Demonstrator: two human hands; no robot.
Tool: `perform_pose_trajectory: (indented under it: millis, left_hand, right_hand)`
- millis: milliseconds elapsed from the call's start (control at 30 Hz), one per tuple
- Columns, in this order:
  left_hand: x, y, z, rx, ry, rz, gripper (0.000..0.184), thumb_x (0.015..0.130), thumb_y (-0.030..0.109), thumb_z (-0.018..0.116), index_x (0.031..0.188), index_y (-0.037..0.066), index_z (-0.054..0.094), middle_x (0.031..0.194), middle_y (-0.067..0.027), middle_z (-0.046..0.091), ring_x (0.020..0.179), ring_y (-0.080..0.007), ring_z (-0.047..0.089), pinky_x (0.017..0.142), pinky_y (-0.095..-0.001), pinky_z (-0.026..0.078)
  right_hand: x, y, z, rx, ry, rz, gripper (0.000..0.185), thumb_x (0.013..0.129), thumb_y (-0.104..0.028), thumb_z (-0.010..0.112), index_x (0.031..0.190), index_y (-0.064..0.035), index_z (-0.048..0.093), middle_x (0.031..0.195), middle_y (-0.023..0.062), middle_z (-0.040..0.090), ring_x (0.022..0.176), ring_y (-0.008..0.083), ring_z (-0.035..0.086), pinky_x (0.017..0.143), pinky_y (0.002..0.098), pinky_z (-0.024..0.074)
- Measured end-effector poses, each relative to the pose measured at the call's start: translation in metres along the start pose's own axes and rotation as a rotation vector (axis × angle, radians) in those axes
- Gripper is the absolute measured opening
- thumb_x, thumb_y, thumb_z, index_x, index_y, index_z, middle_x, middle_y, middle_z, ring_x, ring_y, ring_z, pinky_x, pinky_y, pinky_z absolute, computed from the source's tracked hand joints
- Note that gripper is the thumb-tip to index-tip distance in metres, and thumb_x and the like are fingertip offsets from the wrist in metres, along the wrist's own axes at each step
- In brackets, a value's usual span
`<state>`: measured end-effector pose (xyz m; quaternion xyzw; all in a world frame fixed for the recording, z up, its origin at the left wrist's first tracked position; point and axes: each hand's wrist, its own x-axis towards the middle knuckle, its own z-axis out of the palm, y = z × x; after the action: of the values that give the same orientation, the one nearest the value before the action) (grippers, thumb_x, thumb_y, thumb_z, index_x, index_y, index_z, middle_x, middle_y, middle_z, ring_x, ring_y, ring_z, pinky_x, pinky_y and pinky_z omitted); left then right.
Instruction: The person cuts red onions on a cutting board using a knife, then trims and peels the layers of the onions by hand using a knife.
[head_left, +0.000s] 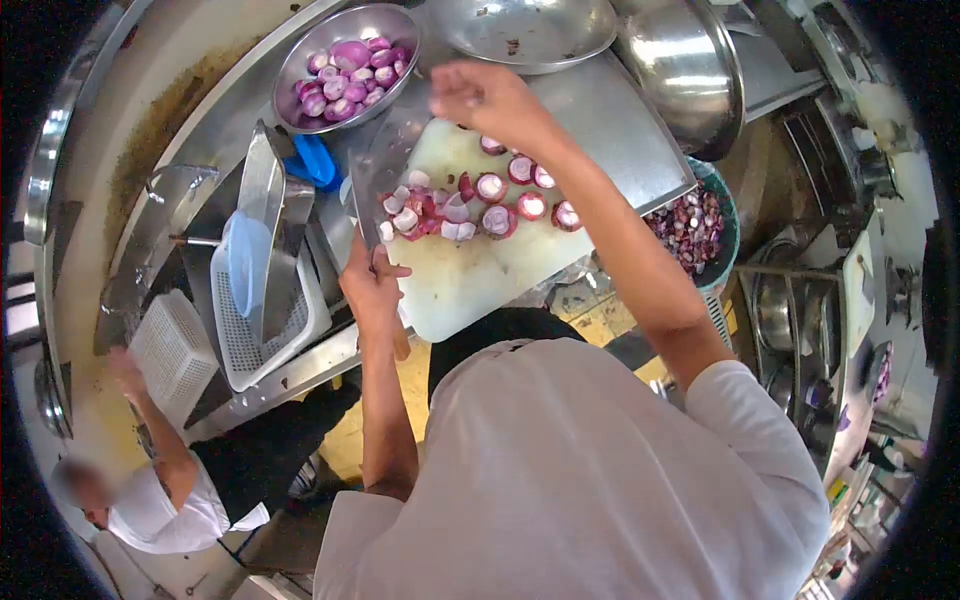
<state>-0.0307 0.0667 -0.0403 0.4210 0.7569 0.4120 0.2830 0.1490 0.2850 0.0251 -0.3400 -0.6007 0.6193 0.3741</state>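
My right hand (482,98) is stretched over the far side of the metal tray (610,130), near a steel bowl. Its fingers are loosely bent and apart, and nothing shows in them. At the near left edge of the white cutting board (455,285), my left hand (372,280) has its fingers curled round something I cannot make out. On the board lie several trimmed red onions (498,221), pale cut ends up. A heap of onion pieces and skins (428,212) sits at the board's left side, just beyond my left hand.
A steel bowl of peeled red onions (350,85) stands back left, beside another steel bowl (525,35). A large pot (690,75) is back right. A green tub (722,225) holds dark red onions. White baskets (262,340) sit left, near another person (165,510).
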Motion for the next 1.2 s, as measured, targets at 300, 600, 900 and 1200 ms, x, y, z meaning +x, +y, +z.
perform_pose_trajectory:
  millis: [300, 600, 900, 1200]
  left_hand:
    - [-0.019, -0.01, 0.002, -0.038, 0.003, -0.078, 0.038, 0.099, 0.007, 0.049, 0.137, 0.003, 0.052, 0.086, -0.0106, 0.067, 0.062, -0.0182, 0.072, 0.038, -0.0267, 0.046]
    - [-0.017, -0.003, 0.0, -0.031, -0.054, -0.065, 0.029, 0.1, 0.009, 0.048, 0.127, 0.001, 0.054, 0.089, -0.0104, 0.067, 0.064, -0.0185, 0.072, 0.038, -0.0269, 0.048]
    - [-0.029, 0.075, 0.033, 0.027, -0.459, -0.048, 0.031, 0.104, 0.016, 0.042, 0.132, 0.005, 0.049, 0.099, -0.0135, 0.07, 0.06, -0.018, 0.07, 0.038, -0.0273, 0.05]
    - [-0.024, 0.074, 0.071, 0.25, -0.541, 0.152, 0.008, 0.099, 0.005, 0.045, 0.1, -0.003, 0.047, 0.08, -0.014, 0.069, 0.05, -0.0215, 0.066, 0.039, -0.0329, 0.05]
  right_hand:
    - [-0.043, 0.114, 0.017, -1.354, -0.296, -0.047, 0.03, 0.073, -0.013, 0.07, 0.1, -0.0033, 0.066, 0.096, 0.0196, 0.066, 0.091, 0.0356, 0.067, 0.08, 0.0472, 0.0542]
    - [-0.043, 0.09, -0.012, 0.175, -0.021, 0.363, 0.02, 0.093, -0.019, 0.054, 0.102, -0.0019, 0.06, 0.077, 0.0057, 0.065, 0.076, 0.0238, 0.068, 0.072, 0.0417, 0.0584]
    - [-0.076, 0.089, 0.014, 0.849, 0.388, 0.432, 0.048, 0.106, -0.042, 0.035, 0.105, 0.0007, 0.059, 0.082, 0.0102, 0.063, 0.076, 0.0227, 0.065, 0.076, 0.0432, 0.0557]
    - [-0.082, 0.115, 0.015, 0.118, 0.64, -0.007, 0.045, 0.108, -0.042, 0.029, 0.113, -0.0016, 0.048, 0.082, 0.0148, 0.065, 0.067, 0.0212, 0.064, 0.058, 0.0301, 0.0522]
